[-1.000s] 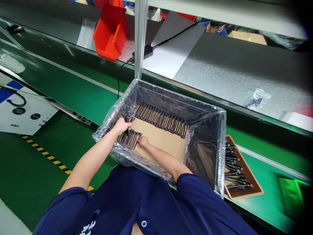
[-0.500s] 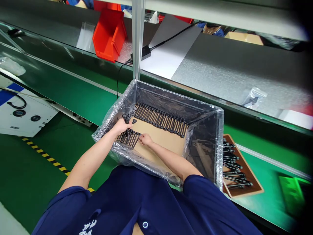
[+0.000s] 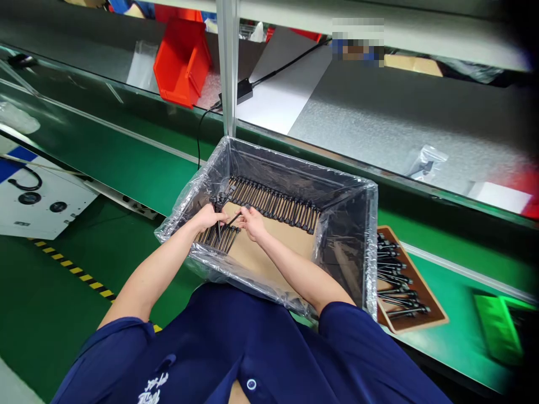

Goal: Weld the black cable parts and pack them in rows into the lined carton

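Observation:
My left hand (image 3: 207,217) is closed on a bunch of black rod-shaped parts (image 3: 220,198), their thick heads sticking up past the fingers. Between finger and thumb, my right hand (image 3: 252,223) pinches one thin black rod-shaped part (image 3: 234,219) that slants down toward the left hand. Both hands are inside a dark bin lined with clear plastic film (image 3: 372,247). On the cardboard sheet (image 3: 273,249) in it, a long row of the same parts (image 3: 275,203) lies along the far side. A shorter row (image 3: 221,240) lies at the near left, beneath the hands.
Right of the bin, a brown tray (image 3: 429,303) holds several more black parts. A green container (image 3: 499,328) stands farther right. Behind are a metal post (image 3: 228,67), a red bin (image 3: 182,64) and a black cable adapter (image 3: 244,91) on the shelf, plus a small plastic bag (image 3: 427,163).
My right hand has risen from the near row toward the far row and now holds up one rod-shaped part. The left hand stays almost in place with its bunch. The view has shifted slightly.

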{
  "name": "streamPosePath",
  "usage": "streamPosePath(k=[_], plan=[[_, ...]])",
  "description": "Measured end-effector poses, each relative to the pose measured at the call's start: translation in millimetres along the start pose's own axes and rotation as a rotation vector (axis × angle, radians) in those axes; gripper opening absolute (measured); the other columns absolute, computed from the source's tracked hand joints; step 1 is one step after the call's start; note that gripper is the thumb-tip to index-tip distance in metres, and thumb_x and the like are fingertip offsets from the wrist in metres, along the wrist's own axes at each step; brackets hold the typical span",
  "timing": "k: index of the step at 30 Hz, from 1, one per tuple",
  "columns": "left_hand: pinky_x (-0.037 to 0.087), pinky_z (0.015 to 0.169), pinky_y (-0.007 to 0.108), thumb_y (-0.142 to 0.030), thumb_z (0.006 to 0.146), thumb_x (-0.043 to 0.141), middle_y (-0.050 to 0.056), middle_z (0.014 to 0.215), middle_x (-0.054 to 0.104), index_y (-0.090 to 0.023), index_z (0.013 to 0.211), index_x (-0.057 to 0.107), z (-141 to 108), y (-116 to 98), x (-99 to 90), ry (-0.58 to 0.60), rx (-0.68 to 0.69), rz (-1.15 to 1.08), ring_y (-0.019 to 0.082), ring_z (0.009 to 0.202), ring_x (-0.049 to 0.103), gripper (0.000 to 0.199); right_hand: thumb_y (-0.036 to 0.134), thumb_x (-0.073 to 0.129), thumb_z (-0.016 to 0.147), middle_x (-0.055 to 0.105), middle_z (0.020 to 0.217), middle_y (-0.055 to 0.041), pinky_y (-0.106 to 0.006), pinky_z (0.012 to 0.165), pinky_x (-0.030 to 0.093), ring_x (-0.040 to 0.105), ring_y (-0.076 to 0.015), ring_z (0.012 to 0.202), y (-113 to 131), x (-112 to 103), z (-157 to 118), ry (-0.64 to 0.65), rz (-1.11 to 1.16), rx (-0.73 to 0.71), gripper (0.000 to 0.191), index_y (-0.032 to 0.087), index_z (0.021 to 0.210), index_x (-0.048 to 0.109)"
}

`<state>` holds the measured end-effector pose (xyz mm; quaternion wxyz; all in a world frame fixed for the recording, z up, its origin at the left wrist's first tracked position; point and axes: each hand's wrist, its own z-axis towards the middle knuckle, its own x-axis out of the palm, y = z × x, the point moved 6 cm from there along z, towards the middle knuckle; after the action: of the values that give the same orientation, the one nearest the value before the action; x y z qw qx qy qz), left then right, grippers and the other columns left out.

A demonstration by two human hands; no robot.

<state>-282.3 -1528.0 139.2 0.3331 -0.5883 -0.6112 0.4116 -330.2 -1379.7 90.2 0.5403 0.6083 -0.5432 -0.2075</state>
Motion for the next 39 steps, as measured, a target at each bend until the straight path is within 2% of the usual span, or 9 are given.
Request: streamPosePath(k=[3, 5, 8, 12, 18, 24, 31, 35, 39], plan=[[0.049, 0.053, 0.026, -0.014, 0.068, 0.069, 0.002, 0.057, 0.059, -0.013, 0.07, 0.056, 4, 3, -7.1, -0.102, -0.046, -0.031, 0.014, 0.053, 0.06, 0.013, 0.045, 0.057, 0.085, 0.064, 0.084, -0.0008, -0.018, 0.044, 0.043, 0.055, -0.0082, 0.053, 8, -36, 3, -0.054, -0.358, -0.099, 0.027, 0.02, 0.087, 0.051], [0.048, 0.051, 0.024, -0.011, 0.069, 0.067, 0.001, 0.056, 0.058, -0.013, 0.073, 0.054, 5, 4, -9.0, -0.124, -0.057, -0.034, 0.014, 0.051, 0.06, 0.013, 0.034, 0.057, 0.086, 0.063, 0.083, -0.0022, -0.021, 0.053, 0.046, 0.058, -0.011, 0.06, 1, -46, -1, 0.025, -0.76, -0.173, 0.016, 0.018, 0.087, 0.054], [0.046, 0.048, 0.022, -0.008, 0.069, 0.067, -0.001, 0.055, 0.057, -0.014, 0.078, 0.054, 6, 6, -9.9, -0.135, -0.075, -0.033, 0.012, 0.047, 0.058, 0.016, 0.018, 0.056, 0.085, 0.063, 0.093, -0.0077, -0.026, 0.068, 0.046, 0.06, -0.0174, 0.08, -35, -42, -15, 0.263, -1.316, -0.25, 0.008, 0.016, 0.09, 0.061], [0.043, 0.046, 0.021, -0.008, 0.068, 0.067, -0.002, 0.052, 0.055, -0.014, 0.079, 0.055, 5, 7, -10.3, -0.137, -0.078, -0.019, 0.011, 0.044, 0.055, 0.018, 0.012, 0.044, 0.09, 0.06, 0.104, -0.0104, -0.028, 0.073, 0.044, 0.056, -0.0206, 0.09, -78, -27, -28, 0.454, -1.677, -0.329, 0.021, 0.016, 0.099, 0.063], [0.043, 0.046, 0.021, -0.009, 0.068, 0.069, -0.003, 0.049, 0.054, -0.014, 0.079, 0.055, 6, 6, -11.8, -0.144, -0.067, 0.003, 0.011, 0.043, 0.054, 0.019, 0.016, 0.038, 0.096, 0.058, 0.103, -0.0104, -0.03, 0.077, 0.041, 0.05, -0.0216, 0.094, -91, -1, -36, 0.548, -1.79, -0.535, 0.025, 0.016, 0.104, 0.062], [0.042, 0.046, 0.02, -0.008, 0.068, 0.07, -0.003, 0.052, 0.055, -0.014, 0.078, 0.055, 6, 5, -10.8, -0.135, -0.056, 0.008, 0.01, 0.043, 0.055, 0.019, 0.017, 0.041, 0.094, 0.059, 0.099, -0.0133, -0.041, 0.083, 0.036, 0.044, -0.0277, 0.102, -111, 16, -39, 0.677, -1.895, -0.642, 0.025, 0.013, 0.092, 0.066], [0.043, 0.046, 0.02, -0.006, 0.069, 0.066, -0.002, 0.055, 0.055, -0.015, 0.08, 0.055, 3, 1, -11.3, -0.142, -0.052, 0.006, 0.011, 0.046, 0.056, 0.017, 0.022, 0.042, 0.095, 0.06, 0.098, -0.0113, -0.039, 0.082, 0.036, 0.044, -0.0255, 0.097, -119, 0, -47, 0.765, -1.913, -0.616, 0.023, 0.015, 0.094, 0.064], [0.043, 0.045, 0.02, -0.006, 0.07, 0.065, -0.002, 0.054, 0.055, -0.014, 0.08, 0.055, 2, 0, -10.2, -0.137, -0.051, 0.004, 0.011, 0.045, 0.056, 0.016, 0.018, 0.04, 0.095, 0.059, 0.096, -0.0107, -0.039, 0.083, 0.035, 0.044, -0.0244, 0.095, -106, -10, -55, 0.724, -1.917, -0.626, 0.023, 0.015, 0.097, 0.062], [0.044, 0.046, 0.02, -0.006, 0.069, 0.066, -0.002, 0.057, 0.056, -0.014, 0.08, 0.055, 3, 0, -10.0, -0.139, -0.044, 0.007, 0.01, 0.046, 0.057, 0.017, 0.019, 0.038, 0.096, 0.056, 0.097, -0.012, -0.039, 0.08, 0.035, 0.042, -0.025, 0.096, -98, -1, -56, 0.658, -1.907, -0.667, 0.025, 0.014, 0.1, 0.061]])
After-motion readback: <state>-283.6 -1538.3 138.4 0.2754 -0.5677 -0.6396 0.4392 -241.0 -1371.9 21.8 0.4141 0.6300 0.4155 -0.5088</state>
